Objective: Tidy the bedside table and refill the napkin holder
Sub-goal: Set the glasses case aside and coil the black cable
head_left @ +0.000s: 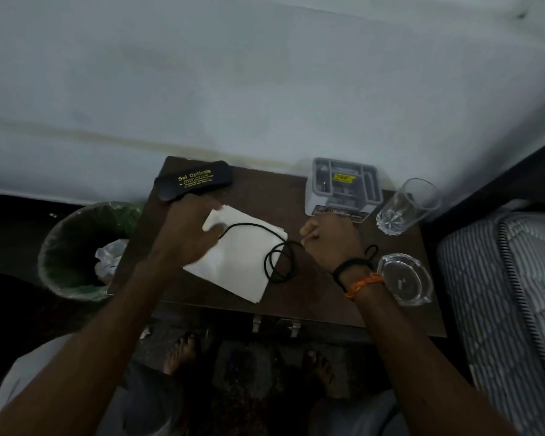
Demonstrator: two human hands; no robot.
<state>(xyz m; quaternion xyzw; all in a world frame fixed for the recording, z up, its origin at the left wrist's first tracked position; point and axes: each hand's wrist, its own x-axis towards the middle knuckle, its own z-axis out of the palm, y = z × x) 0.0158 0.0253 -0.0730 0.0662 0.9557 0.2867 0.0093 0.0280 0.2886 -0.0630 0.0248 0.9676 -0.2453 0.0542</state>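
Note:
A stack of white napkins (239, 262) lies in the middle of the dark brown bedside table (312, 297). A black cable (276, 265) runs across the napkins in a loop. My left hand (192, 228) is over the napkins' left edge, and one end of the cable disappears into its curled fingers. My right hand (331, 237) is a fist to the right of the napkins and grips the cable, whose other loop shows by my wrist. A grey compartmented holder (343, 187) stands at the back right.
A black glasses case (194, 180) lies at the table's back left. A clear drinking glass (406, 206) and a glass ashtray (405, 278) sit on the right side. A bin with a green liner (76, 247) stands left of the table, a mattress (501, 294) to the right.

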